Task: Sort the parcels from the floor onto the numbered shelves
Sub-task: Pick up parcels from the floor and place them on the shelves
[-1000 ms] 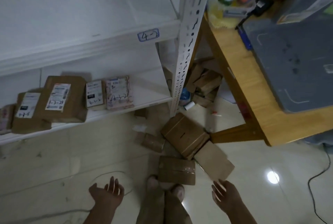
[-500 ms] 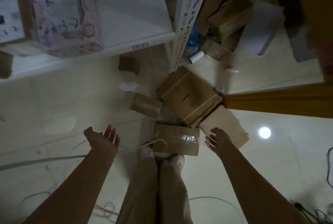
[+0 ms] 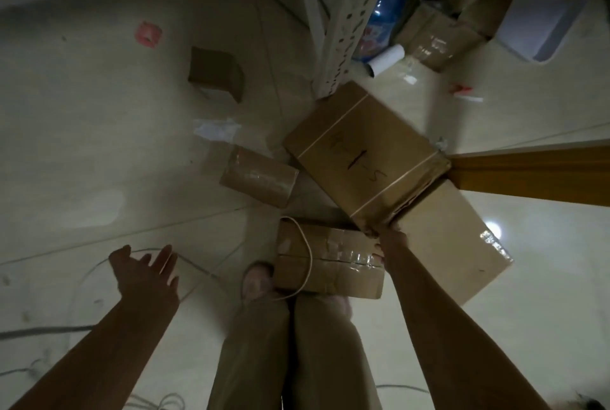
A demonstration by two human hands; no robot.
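Pale, glossy floor tile is spread under everything. A white perforated shelf post is planted at the far middle, and a wooden table leg cuts in from the right. Parcels are scattered between them. A large box with a handwritten code lies tilted just near the post, overlapping a flat box on its near-right side. A small taped parcel sits to its left. The taped box lies nearest, right against the feet, with a thin cord draped across it.

Now the key relation: the taped box's long axis runs left to right, and the right hand is pushed in at its right end, where the large box's near corner comes down. The fingers are hidden there, so whether anything is clasped cannot be told. The left hand is held loose and spread, holding nothing, well apart to the left over the tile. The right is plainly the nearer one. For a lift, it is judged, the box would first have to be drawn clear of that corner.

Against half a second ago, the right hand was hovering just beside that end with its fingers showing; now it has been brought down against the box. The view has been dropped closer, and the parcels on the shelf board have been lost off the top.
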